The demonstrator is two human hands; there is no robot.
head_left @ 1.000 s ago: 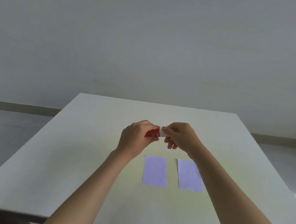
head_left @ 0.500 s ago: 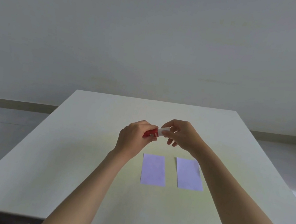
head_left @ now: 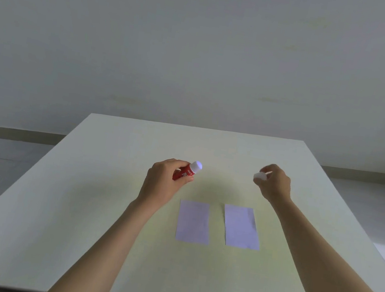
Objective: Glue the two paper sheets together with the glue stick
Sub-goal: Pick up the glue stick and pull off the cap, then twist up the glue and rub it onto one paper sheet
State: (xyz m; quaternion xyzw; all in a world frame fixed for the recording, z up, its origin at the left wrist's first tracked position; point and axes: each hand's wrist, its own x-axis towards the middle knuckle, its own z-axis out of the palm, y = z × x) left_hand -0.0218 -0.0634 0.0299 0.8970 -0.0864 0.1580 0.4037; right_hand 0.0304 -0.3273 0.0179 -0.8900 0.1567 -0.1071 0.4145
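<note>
Above a pale worktop (head_left: 101,207), two hands hold an uncapped glue stick and its cap.

Two light, floppy lilac paper sheets (head_left: 194,221) lie flat, side by side, best pinned by an edge. The left hand (head_left: 164,181) grips the rigid red glue stick (head_left: 187,170) by its barrel; right-hand fingers (head_left: 272,181) pinch the white cap (head_left: 259,176).

A red glue stick (head_left: 186,172), uncapped (white tip up and tilted right), is held above the table; two pale lilac sheets, left (head_left: 193,221) and right (head_left: 241,226), lie flat, slightly apart.
</note>
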